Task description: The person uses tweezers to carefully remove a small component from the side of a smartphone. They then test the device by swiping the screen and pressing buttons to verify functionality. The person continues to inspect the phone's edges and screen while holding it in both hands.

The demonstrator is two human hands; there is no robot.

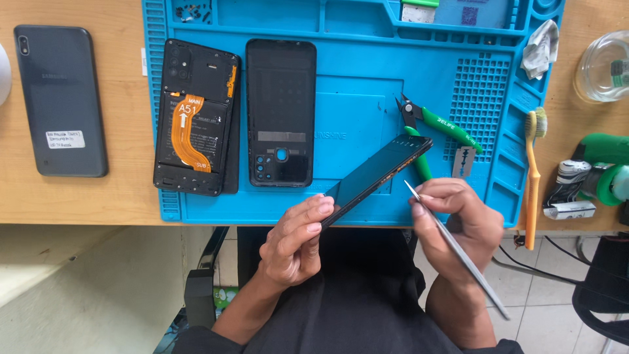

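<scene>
My left hand (295,239) grips the near end of a black phone (380,172), held tilted over the front edge of the blue work mat (367,98). A thin metal pry tool (458,252) sits pinched in my right hand (455,219), its tip just right of the phone's side edge, not clearly touching it. On the mat lie an opened phone body with an orange flex cable (195,118) and a black back cover (280,113).
Green-handled cutters (436,124) and a razor blade (463,161) lie on the mat behind the phone. A toothbrush (533,170) rests on the mat's right edge. A dark phone (61,99) lies on the wooden table at left; a glass dish (604,67) and green tool (606,167) at right.
</scene>
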